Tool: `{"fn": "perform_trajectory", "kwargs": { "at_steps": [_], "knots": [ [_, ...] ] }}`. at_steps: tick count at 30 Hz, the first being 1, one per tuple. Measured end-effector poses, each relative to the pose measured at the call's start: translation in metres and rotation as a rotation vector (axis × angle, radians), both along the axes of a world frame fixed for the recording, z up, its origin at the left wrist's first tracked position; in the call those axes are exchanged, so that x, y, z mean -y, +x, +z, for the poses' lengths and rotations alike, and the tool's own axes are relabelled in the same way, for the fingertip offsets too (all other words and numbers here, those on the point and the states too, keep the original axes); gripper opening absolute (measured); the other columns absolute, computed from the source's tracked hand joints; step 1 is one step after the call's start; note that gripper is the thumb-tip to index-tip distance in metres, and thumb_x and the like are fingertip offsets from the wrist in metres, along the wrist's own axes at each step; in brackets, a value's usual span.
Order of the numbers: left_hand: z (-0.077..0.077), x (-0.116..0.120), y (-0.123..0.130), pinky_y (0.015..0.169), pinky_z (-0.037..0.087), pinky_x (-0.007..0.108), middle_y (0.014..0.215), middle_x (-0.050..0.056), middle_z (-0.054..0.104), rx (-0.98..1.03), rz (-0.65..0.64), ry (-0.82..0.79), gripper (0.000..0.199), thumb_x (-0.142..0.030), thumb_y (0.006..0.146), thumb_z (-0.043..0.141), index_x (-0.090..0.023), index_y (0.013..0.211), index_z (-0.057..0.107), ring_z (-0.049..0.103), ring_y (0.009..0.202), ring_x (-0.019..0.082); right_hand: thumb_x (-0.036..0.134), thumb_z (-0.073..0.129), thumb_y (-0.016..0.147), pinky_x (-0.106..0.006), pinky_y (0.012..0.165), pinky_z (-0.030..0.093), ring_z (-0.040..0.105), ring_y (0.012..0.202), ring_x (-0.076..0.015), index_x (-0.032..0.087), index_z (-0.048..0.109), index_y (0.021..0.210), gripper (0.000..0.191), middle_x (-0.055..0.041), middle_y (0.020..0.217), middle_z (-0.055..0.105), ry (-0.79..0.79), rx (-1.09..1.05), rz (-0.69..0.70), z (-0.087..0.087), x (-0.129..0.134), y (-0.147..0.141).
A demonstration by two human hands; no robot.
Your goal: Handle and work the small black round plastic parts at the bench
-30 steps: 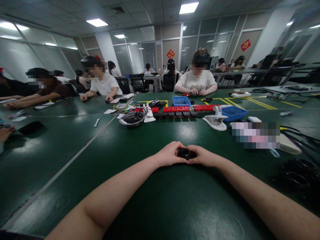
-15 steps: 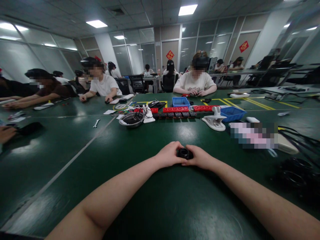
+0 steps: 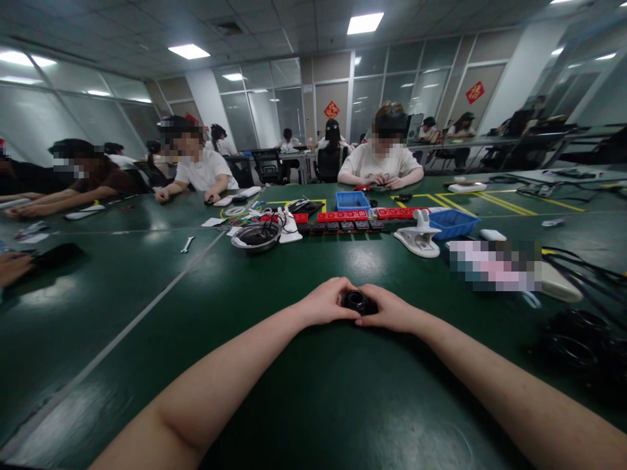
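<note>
A small black round part with a ring-shaped opening (image 3: 356, 301) is between my two hands, low over the green table (image 3: 304, 385). My left hand (image 3: 329, 302) wraps its left side, thumb in front and fingers behind. From the right, my right hand (image 3: 386, 308) closes round the same part, its thumb near the left thumb. The fingertips on the far side are partly hidden. The part's exact kind cannot be made out.
Beyond my hands stand a metal bowl (image 3: 255, 237) with dark cables, a red power strip (image 3: 343, 215), a white clip stand (image 3: 418, 236) and a blue tray (image 3: 453, 224). Black round parts (image 3: 571, 343) lie at right. A wrench (image 3: 187, 245) lies left. People sit across the table.
My hands and the black part have shifted very slightly left. The part's opening is turned a little more to the left, and the thumbs are slightly further apart.
</note>
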State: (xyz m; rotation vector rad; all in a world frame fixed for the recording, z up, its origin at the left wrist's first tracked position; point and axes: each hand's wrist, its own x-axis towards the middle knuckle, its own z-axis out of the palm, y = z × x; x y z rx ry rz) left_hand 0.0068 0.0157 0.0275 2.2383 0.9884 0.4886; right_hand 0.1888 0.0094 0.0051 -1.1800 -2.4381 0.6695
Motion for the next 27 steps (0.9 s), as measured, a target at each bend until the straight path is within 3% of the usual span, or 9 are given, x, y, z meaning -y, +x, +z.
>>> {"fn": "perform_trajectory", "kwargs": {
  "at_steps": [4, 20, 27],
  "knots": [
    [-0.002, -0.0041, -0.0022, 0.049, 0.035, 0.019, 0.08, 0.0, 0.047, 0.036, -0.074, -0.073, 0.04, -0.032, 0.059, 0.064, -0.016, 0.092, 0.047, 0.043, 0.057, 0.008, 0.032, 0.059, 0.065, -0.029, 0.07, 0.037, 0.049, 0.08, -0.0187, 0.015, 0.056, 0.089, 0.029, -0.0034, 0.085, 0.055, -0.115, -0.041, 0.122, 0.005, -0.0042, 0.0057],
    [-0.0043, -0.004, -0.002, 0.05, 0.035, 0.02, 0.078, 0.0, 0.047, 0.034, -0.065, -0.036, 0.04, -0.032, 0.058, 0.065, -0.017, 0.091, 0.048, 0.043, 0.057, 0.008, 0.029, 0.057, 0.067, -0.028, 0.07, 0.037, 0.049, 0.08, -0.018, 0.015, 0.056, 0.089, 0.027, -0.0032, 0.087, 0.056, -0.142, -0.072, 0.13, 0.0032, -0.0056, 0.0065],
    [-0.0056, -0.0022, 0.0, 0.05, 0.035, 0.02, 0.08, 0.001, 0.047, 0.039, -0.038, -0.043, 0.044, -0.039, 0.056, 0.064, -0.016, 0.091, 0.048, 0.044, 0.058, 0.009, 0.031, 0.059, 0.064, -0.024, 0.06, 0.037, 0.049, 0.07, -0.0152, 0.014, 0.052, 0.082, 0.026, -0.0008, 0.076, 0.053, -0.19, -0.096, 0.072, 0.0008, -0.0051, 0.0041]
  ]
}}
